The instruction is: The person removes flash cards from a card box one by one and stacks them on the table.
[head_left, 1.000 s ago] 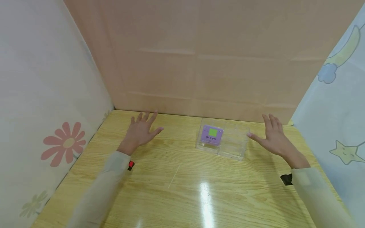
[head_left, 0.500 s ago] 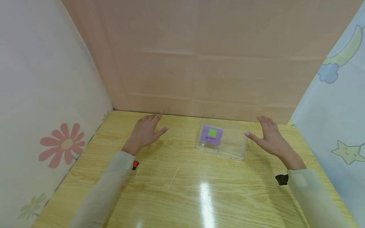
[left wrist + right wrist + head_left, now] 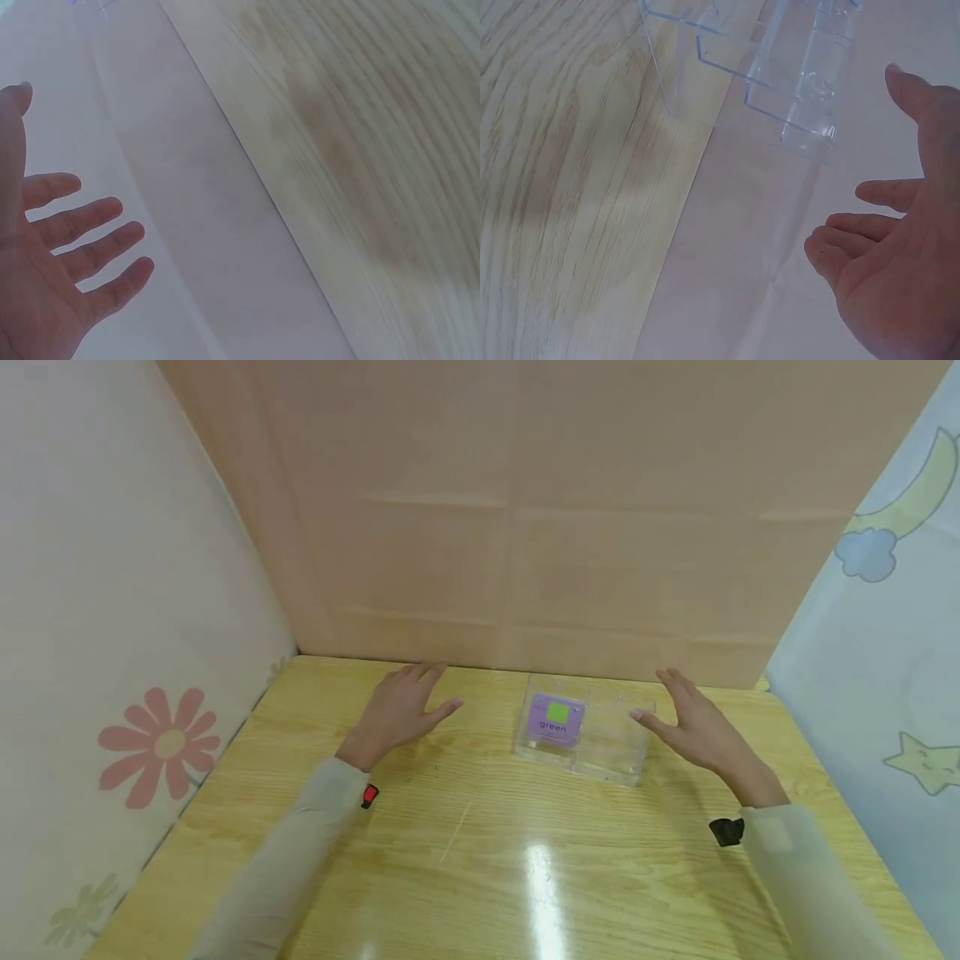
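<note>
A clear plastic holder with stepped compartments (image 3: 611, 752) stands on the table near the back panel. In its left half sits a purple card (image 3: 555, 720) with a green square and the word "green". My left hand (image 3: 397, 710) hovers to the left of the holder, thumb apart from the fingers, holding nothing. On the other side, my right hand (image 3: 701, 731) holds nothing; its thumb tip overlaps the holder's right edge in the head view. The right wrist view has the holder's stepped side (image 3: 765, 75) apart from the right hand (image 3: 900, 240).
A tan panel (image 3: 510, 527) rises along the back edge of the wooden table (image 3: 450, 877). Pale printed sheets stand at both sides, with a flower (image 3: 161, 743) on the left and a star (image 3: 926, 762) on the right.
Both hands have moved inward toward the holder, the left to the right and the right to the left. The fingers have drawn closer together. The holder and card have stayed in place.
</note>
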The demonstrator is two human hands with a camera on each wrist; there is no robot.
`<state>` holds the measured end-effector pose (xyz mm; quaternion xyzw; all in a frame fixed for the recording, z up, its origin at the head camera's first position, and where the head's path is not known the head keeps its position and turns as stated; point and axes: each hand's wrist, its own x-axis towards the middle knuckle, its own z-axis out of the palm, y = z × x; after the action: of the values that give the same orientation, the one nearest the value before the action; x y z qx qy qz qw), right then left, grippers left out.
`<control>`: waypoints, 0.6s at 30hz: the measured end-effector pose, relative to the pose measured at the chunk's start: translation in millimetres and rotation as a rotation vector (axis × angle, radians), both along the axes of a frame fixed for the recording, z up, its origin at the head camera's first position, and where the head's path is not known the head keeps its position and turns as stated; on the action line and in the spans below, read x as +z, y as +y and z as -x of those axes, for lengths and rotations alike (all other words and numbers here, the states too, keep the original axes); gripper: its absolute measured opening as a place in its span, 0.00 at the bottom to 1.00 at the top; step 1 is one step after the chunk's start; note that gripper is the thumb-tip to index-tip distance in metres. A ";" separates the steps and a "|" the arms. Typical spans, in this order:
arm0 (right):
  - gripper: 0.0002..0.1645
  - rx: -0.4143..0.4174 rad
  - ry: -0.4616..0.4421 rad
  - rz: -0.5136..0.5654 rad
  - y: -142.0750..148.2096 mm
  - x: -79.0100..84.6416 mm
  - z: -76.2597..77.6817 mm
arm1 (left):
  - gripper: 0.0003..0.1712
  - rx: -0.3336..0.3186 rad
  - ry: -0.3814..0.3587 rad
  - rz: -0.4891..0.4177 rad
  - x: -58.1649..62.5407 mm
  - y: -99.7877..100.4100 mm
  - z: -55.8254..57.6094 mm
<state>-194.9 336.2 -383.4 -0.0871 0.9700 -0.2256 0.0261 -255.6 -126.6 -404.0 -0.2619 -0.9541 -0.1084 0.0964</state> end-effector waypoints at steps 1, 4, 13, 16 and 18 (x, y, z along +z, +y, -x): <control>0.62 0.003 0.000 0.001 -1.0 0.5 0.2 | 0.47 -0.002 0.002 -0.005 0.0 1.9 0.0; 0.62 0.009 0.004 0.000 -4.1 1.5 0.5 | 0.46 -0.013 0.010 -0.011 0.5 7.1 0.5; 0.62 0.019 0.015 0.017 -14.2 -3.7 1.1 | 0.48 -0.035 -0.020 -0.025 -1.4 19.4 0.3; 0.61 0.029 0.019 0.008 -17.4 -6.7 1.7 | 0.47 -0.031 -0.035 -0.030 -4.4 22.7 -0.1; 0.61 0.033 0.025 0.001 -18.4 -8.6 2.0 | 0.47 -0.028 -0.045 -0.028 -6.7 25.1 -0.6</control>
<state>-196.9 317.8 -391.9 -0.1059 0.9685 -0.2248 0.0175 -255.0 -101.5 -410.7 -0.2714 -0.9506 -0.1292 0.0770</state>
